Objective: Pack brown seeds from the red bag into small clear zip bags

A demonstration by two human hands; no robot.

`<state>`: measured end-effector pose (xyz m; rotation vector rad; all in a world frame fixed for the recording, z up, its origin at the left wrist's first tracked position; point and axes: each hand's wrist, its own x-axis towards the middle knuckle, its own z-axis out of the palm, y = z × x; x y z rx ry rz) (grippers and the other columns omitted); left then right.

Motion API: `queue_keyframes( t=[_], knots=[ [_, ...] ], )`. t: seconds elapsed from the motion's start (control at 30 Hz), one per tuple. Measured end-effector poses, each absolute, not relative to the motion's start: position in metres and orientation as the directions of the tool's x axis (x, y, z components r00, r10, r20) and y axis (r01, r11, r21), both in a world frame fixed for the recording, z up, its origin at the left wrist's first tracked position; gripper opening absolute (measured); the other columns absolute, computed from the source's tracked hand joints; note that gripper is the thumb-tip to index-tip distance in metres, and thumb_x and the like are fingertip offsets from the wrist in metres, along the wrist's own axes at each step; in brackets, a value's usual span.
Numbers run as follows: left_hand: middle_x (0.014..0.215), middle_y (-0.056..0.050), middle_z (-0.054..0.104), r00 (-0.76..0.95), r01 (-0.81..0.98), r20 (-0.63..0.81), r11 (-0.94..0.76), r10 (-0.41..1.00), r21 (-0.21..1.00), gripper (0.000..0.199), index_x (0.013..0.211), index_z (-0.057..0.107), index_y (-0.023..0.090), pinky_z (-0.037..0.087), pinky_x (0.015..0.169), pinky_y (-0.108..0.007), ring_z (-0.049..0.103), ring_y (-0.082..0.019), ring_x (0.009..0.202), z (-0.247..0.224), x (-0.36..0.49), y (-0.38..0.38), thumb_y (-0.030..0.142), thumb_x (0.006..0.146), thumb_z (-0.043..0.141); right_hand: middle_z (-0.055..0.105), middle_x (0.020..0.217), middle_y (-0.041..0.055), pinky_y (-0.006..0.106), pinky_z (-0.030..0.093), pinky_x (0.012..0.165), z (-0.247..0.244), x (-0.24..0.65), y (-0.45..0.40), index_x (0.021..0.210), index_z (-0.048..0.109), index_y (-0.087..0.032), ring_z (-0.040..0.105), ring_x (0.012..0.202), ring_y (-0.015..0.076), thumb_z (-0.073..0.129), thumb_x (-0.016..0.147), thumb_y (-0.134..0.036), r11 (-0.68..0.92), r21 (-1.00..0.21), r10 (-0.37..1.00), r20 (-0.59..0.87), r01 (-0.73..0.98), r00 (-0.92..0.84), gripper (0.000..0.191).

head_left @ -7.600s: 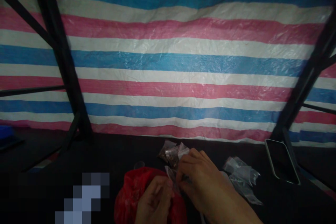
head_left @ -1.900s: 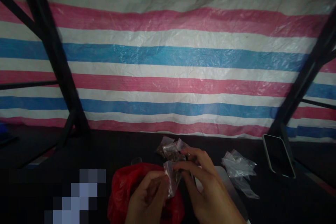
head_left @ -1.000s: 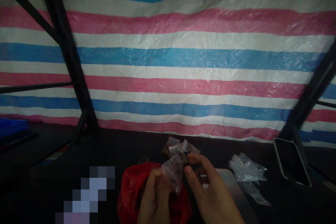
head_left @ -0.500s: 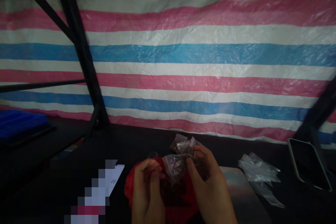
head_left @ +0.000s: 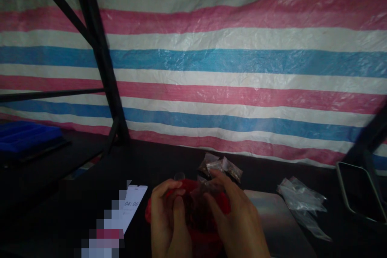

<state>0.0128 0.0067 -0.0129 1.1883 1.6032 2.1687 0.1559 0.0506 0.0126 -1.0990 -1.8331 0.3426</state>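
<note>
My left hand [head_left: 169,219] is closed at the left edge of a red plastic bag [head_left: 201,244], its fingers curled over the rim. Dark contents, too dim to make out, lie inside the red bag. Between thumb and fingers, my right hand [head_left: 238,215] pinches a small clear plastic bag [head_left: 204,186] over the red bag's opening. The lower part of the clear bag is hard to see against the dark contents. Just beyond my hands, several small filled plastic bags [head_left: 231,168] lie on the black table [head_left: 157,161].
A metal plate [head_left: 272,213] lies right of the red bag, with flat clear bags [head_left: 302,195] beside it. Farther right is a phone [head_left: 359,191]. A lit, partly pixelated screen [head_left: 131,205] and a blue tray [head_left: 28,135] are on the left. A small clear cup [head_left: 179,176] stands behind.
My right hand has moved down and slightly left with the clear bag, bringing it lower over the red bag's opening. The small bags behind show more fully. The view has shifted slightly.
</note>
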Motion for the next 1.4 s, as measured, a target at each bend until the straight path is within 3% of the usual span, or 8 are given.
queue_keyframes(
  t=[0.53,0.93,1.13,1.4],
  knots=[
    [0.11,-0.002,0.068,-0.645,0.272,0.487,-0.419,0.589,0.866,0.014,0.112,0.067,0.028,0.063,0.083,-0.024,0.072,-0.015,0.094,-0.016,0.012,0.012,0.025,0.101,0.059,0.085,0.106,0.001,0.031,0.068,0.079,0.014,0.155,0.047,0.124,0.077,-0.032,0.083,0.089,0.0229,0.068,0.096,-0.031,0.52,-0.774,0.848,0.52,0.361,-0.106,0.03],
    [0.111,-0.002,0.07,-0.647,0.227,0.465,-0.43,0.605,0.874,0.013,0.113,0.067,0.029,0.063,0.083,-0.023,0.073,-0.015,0.096,-0.018,0.012,0.012,0.03,0.101,0.063,0.085,0.109,0.0001,0.027,0.069,0.081,0.021,0.157,0.044,0.122,0.077,-0.032,0.084,0.091,0.0212,0.065,0.096,-0.024,0.594,-0.687,0.787,0.603,0.418,-0.128,0.029],
    [0.111,0.0,0.072,-0.633,0.261,0.495,-0.438,0.596,0.86,0.013,0.114,0.067,0.03,0.063,0.085,-0.02,0.073,-0.013,0.098,-0.019,0.014,0.012,0.03,0.102,0.061,0.085,0.108,0.0004,0.028,0.069,0.079,0.029,0.157,0.043,0.119,0.078,-0.031,0.084,0.089,0.0213,0.064,0.095,-0.021,0.628,-0.637,0.748,0.652,0.447,-0.123,0.03],
    [0.109,-0.001,0.074,-0.632,0.285,0.494,-0.414,0.597,0.865,0.014,0.113,0.068,0.028,0.064,0.08,-0.022,0.075,-0.014,0.092,-0.02,0.014,0.014,0.031,0.1,0.062,0.085,0.11,0.0052,0.034,0.067,0.08,0.027,0.155,0.049,0.116,0.079,-0.028,0.082,0.093,0.0254,0.061,0.093,-0.025,0.539,-0.752,0.83,0.55,0.379,-0.088,0.029]
  ],
)
